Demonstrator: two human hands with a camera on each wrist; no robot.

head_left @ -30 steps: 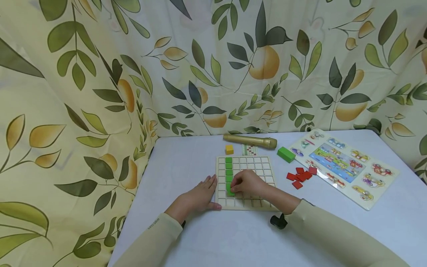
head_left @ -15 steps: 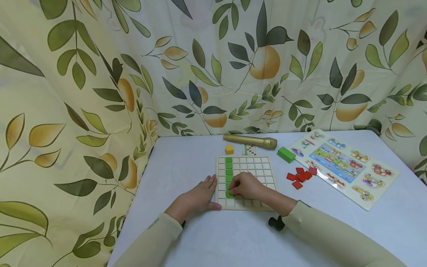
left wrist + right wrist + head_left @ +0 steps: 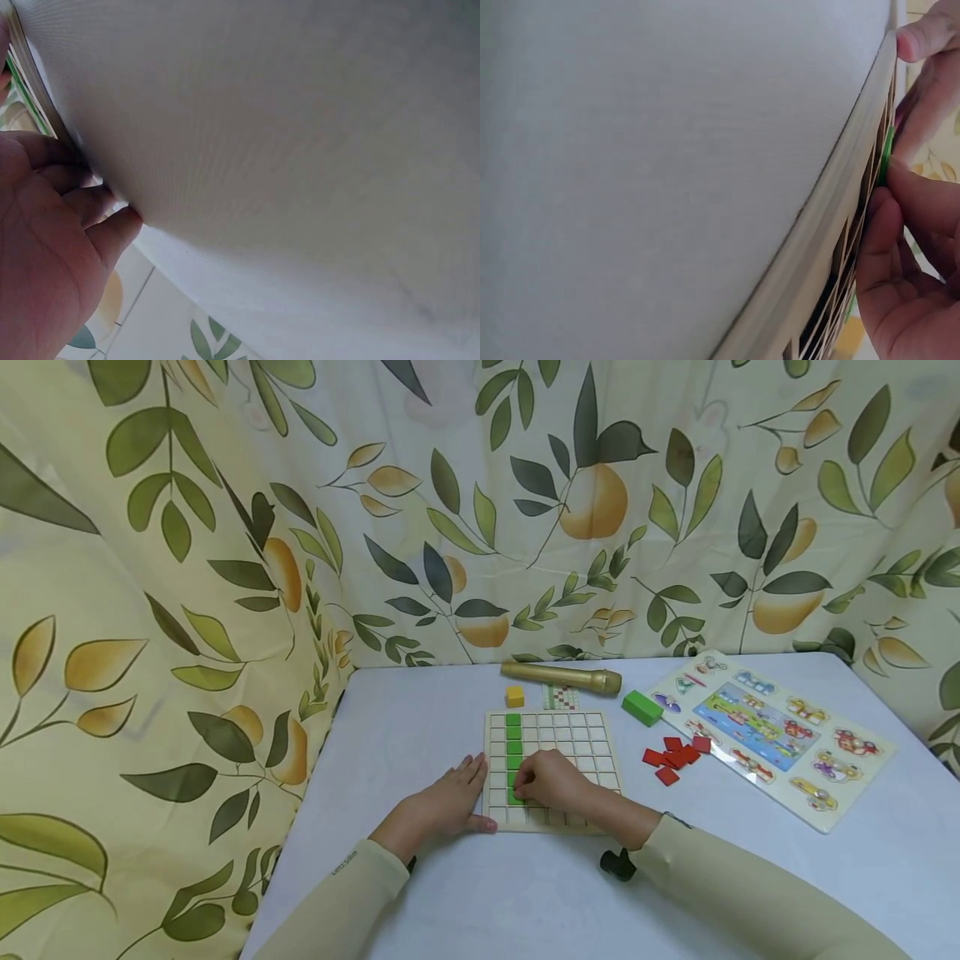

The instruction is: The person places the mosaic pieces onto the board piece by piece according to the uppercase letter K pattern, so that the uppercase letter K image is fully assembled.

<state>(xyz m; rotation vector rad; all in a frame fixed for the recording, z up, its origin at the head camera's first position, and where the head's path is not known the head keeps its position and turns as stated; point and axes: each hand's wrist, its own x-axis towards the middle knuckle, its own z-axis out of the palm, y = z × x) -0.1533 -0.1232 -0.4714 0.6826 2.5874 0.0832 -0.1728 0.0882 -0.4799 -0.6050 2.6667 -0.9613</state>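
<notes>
A pale wooden grid board [image 3: 589, 747] lies on the table with a column of green square tiles [image 3: 514, 747] near its left side. My right hand [image 3: 557, 782] is over the board, its thumb and fingertips pinching the lowest green tile [image 3: 512, 797] in that column. In the right wrist view, a green edge [image 3: 886, 154] shows at the tip of a finger. My left hand [image 3: 450, 797] rests at the board's left side, fingers extended along the edge and thumb at the near left corner. The left wrist view shows its palm [image 3: 45, 255] beside the board's edge.
Several red square tiles [image 3: 672, 755] lie right of the board. Behind it are a yellow block [image 3: 514, 697], a small patterned card [image 3: 561, 697] and a gold microphone-shaped object [image 3: 561, 677]. A green block [image 3: 642, 708] touches or nears a picture puzzle board [image 3: 840, 781] at right.
My right hand has shifted slightly toward me and left, and the lowest green tile has slid a little nearer in its column. The left hand stays put.
</notes>
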